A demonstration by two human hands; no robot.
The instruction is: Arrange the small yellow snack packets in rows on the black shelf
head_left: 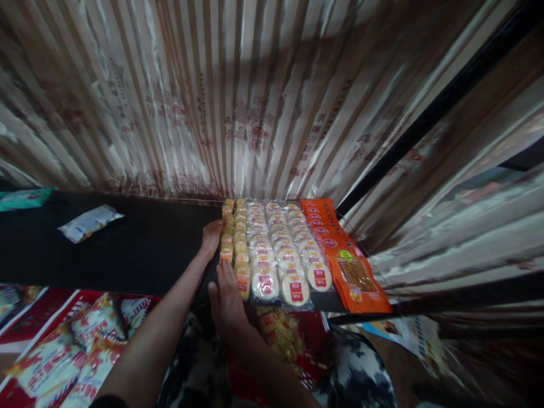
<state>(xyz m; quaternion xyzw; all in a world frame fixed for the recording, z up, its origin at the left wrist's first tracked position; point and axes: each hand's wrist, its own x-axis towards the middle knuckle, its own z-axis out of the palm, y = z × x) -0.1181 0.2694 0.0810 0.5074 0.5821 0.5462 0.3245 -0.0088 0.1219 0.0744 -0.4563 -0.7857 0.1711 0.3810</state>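
Small yellow wrapped snack packets [241, 249] stand in two lines at the left of a display on a black shelf. My left hand [211, 237] rests along their outer side toward the back, its fingers stretched out. Closer to the front, my right hand [228, 294] lies against the near end of the outer line, fingers extended and thumb apart. Beside the packets, round white crackers in clear wrappers [295, 289] overlap in three rows. Orange snack bags [352, 272] overlap at the right end. Neither hand grips anything visibly.
On the left part of the black shelf [144, 249] lie a white-blue packet [90, 222] and a green package [25, 199]. Striped curtain-like sheeting [204, 102] hangs behind. A dark post [425, 124] slants at right. Below are red boxes with snack bags [55, 362].
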